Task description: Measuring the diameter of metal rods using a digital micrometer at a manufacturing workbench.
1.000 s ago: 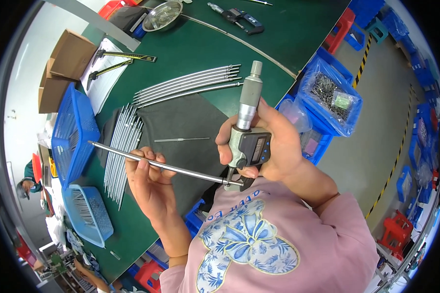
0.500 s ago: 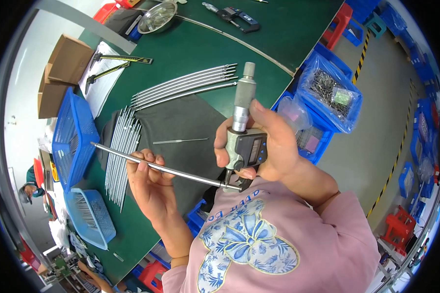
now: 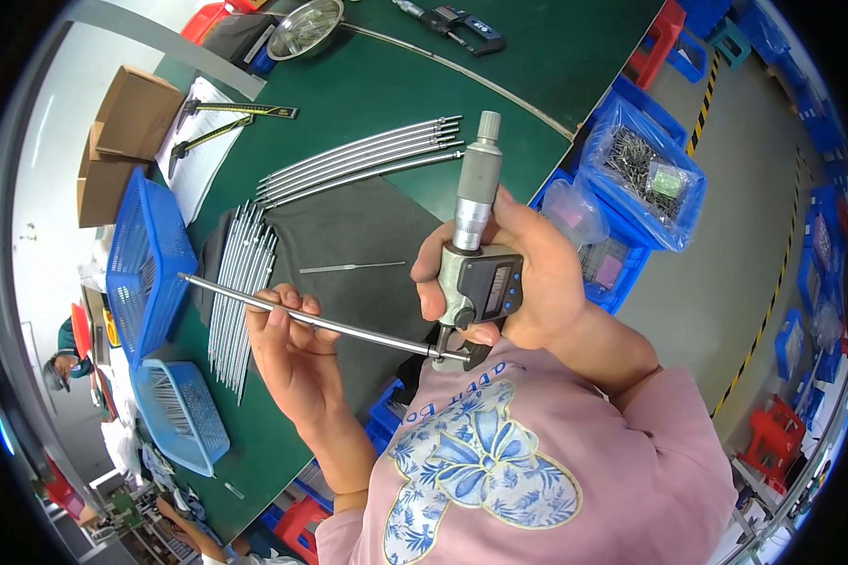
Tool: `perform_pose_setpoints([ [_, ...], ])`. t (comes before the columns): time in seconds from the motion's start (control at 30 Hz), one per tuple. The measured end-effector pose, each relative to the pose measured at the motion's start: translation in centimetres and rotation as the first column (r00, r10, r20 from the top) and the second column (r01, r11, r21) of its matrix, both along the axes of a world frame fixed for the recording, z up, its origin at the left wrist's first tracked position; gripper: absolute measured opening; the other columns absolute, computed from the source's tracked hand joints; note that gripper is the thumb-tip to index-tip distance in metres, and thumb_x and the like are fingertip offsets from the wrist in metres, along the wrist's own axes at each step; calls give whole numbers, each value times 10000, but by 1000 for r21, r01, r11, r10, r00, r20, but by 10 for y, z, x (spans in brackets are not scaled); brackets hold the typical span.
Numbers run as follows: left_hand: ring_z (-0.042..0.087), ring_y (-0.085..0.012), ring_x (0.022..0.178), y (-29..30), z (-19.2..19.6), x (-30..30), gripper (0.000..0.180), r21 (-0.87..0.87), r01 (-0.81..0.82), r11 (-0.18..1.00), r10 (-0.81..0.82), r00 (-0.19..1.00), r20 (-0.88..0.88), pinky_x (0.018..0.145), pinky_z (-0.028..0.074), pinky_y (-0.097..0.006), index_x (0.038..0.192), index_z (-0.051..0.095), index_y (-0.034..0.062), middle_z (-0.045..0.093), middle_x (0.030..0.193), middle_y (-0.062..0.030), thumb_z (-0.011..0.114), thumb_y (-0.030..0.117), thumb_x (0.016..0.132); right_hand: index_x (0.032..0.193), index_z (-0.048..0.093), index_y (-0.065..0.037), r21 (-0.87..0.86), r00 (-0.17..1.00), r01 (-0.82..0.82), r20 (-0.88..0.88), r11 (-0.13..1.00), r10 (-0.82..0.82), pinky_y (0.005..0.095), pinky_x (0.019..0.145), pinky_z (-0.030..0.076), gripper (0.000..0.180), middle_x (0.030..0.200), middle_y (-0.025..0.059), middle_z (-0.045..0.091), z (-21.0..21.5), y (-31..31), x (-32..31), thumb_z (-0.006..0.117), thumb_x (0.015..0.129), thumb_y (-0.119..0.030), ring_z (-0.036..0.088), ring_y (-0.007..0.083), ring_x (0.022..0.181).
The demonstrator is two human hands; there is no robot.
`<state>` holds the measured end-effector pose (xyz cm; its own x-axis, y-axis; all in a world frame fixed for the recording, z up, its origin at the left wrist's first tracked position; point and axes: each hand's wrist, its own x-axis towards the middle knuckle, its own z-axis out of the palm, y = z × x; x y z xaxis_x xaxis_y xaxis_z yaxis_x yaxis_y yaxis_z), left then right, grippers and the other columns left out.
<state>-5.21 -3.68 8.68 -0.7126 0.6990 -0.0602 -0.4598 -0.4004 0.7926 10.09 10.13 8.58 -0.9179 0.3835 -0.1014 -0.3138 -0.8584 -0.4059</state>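
My right hand (image 3: 528,273) grips a grey digital micrometer (image 3: 476,254) upright in front of my chest, thumb near its small screen. My left hand (image 3: 292,353) pinches a long thin steel rod (image 3: 301,317), whose right end sits in the micrometer's jaw at the bottom. Beneath both hands lies a dark grey mat (image 3: 349,245) on the green table (image 3: 367,94). On the mat's left edge rests a bundle of similar steel rods (image 3: 240,282), and a single short pin (image 3: 349,268) lies in its middle.
More long rods (image 3: 358,160) lie fanned on the table beyond the mat. Blue baskets (image 3: 146,254) stand at the left, blue bins with small parts (image 3: 641,174) at the right. Calipers (image 3: 226,118), cardboard boxes (image 3: 113,141), a metal bowl (image 3: 306,24) sit farther back.
Both hands have stayed nearly still with the rod in the micrometer; the view has shifted only slightly.
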Motion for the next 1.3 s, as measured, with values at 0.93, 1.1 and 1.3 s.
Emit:
perform_pose_setpoints([
  [0.93,628,-260,722,-8,-17,34,303,94,306,947,-313,947,73,616,578,-321,1001,338,35,493,872,-157,566,2,804,871,557,74,235,988,-58,150,970,23,225,336,383,700,685,203,589,15,-10,-8,207,892,-532,480,177,389],
  [1.1,629,-276,728,-11,-10,36,312,123,296,947,-297,955,-13,653,561,-347,989,337,39,502,857,-147,582,6,799,832,561,69,228,980,-57,198,972,11,248,351,398,687,644,214,575,26,-13,-8,182,887,-502,485,198,394],
  [1.3,628,-272,729,-10,-10,35,319,131,308,942,-309,951,-10,657,552,-351,988,339,41,510,841,-137,593,16,797,833,562,63,202,977,-60,211,978,16,243,347,399,719,653,210,580,29,-13,-9,186,877,-547,491,194,396],
])
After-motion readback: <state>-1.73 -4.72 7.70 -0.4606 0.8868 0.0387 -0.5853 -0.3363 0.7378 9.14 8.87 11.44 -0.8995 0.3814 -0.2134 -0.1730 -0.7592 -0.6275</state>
